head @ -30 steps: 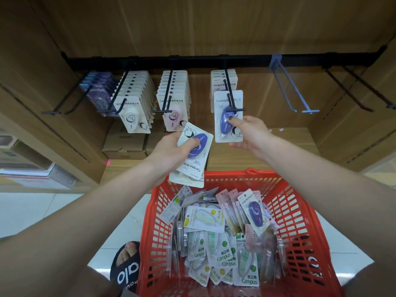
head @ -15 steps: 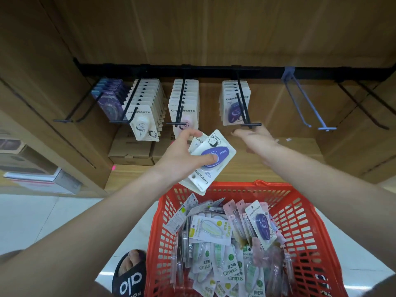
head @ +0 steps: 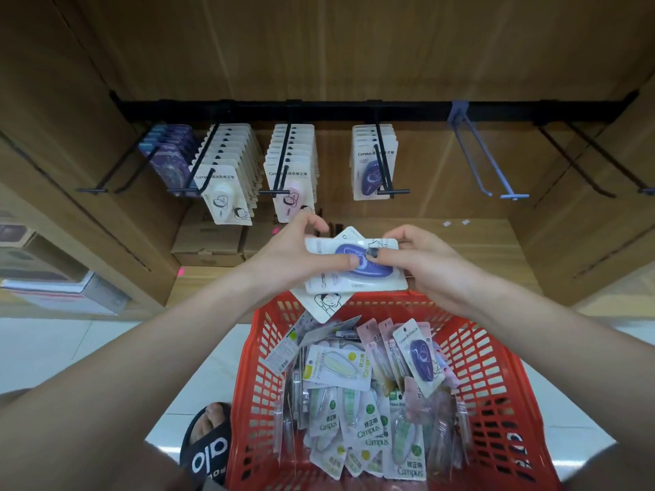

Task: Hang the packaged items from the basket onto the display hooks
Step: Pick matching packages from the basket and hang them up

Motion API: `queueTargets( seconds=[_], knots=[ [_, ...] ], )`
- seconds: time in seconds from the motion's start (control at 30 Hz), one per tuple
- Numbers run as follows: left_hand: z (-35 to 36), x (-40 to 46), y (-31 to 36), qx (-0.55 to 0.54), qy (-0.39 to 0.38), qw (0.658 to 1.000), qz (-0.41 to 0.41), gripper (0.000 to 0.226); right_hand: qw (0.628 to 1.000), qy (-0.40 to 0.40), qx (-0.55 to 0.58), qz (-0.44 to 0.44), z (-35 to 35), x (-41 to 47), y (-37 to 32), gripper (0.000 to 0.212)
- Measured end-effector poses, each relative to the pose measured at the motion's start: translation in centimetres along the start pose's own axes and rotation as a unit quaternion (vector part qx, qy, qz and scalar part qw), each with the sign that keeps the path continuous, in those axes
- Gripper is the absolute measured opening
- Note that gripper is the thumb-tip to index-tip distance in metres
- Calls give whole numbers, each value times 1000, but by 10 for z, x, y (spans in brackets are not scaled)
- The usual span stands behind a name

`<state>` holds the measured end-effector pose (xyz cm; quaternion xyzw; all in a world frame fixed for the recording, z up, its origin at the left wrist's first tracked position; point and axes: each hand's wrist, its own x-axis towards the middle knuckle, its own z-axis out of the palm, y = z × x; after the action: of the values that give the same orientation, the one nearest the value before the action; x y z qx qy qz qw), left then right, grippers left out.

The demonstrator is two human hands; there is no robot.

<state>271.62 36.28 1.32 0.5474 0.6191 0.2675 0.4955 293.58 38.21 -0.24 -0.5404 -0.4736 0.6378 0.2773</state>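
Change: right hand (head: pixel 421 264) back from hook (head: pixel 384 171), now pinching top blue pack (head: pixel 358 265).
Left hand (head: pixel 294 256): gripping stack.
Meaning: next pack being separated above basket's (head: pixel 496 384) far rim.

Packets (head: pixel 354 402) fill the basket (head: pixel 496 402) on the floor; above and behind it, hooks (head: pixel 384 164) hang along the rail (head: pixel 496 113).

2 hands (head: pixel 290 253) (head: pixel 421 258); at least 2 purple packets (head: pixel 354 264) between them. Above the hands: 7 hooks (head: pixel 384 164), 4 loaded. Below the hands: 1 red basket (head: pixel 496 402), packets uncounted.
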Motion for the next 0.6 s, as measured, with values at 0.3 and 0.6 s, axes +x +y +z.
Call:
queueTargets(
  seconds=[0.3, 0.6],
  knots=[
    [-2, -2, -5, -146, 47, 987, -45, 43, 989, -31, 135, 60, 2, -11, 9, 30],
    [0, -10, -10, -291, 15, 956, -40, 43, 981, -70, 168, 67, 14, -14, 16, 30]
  ],
)
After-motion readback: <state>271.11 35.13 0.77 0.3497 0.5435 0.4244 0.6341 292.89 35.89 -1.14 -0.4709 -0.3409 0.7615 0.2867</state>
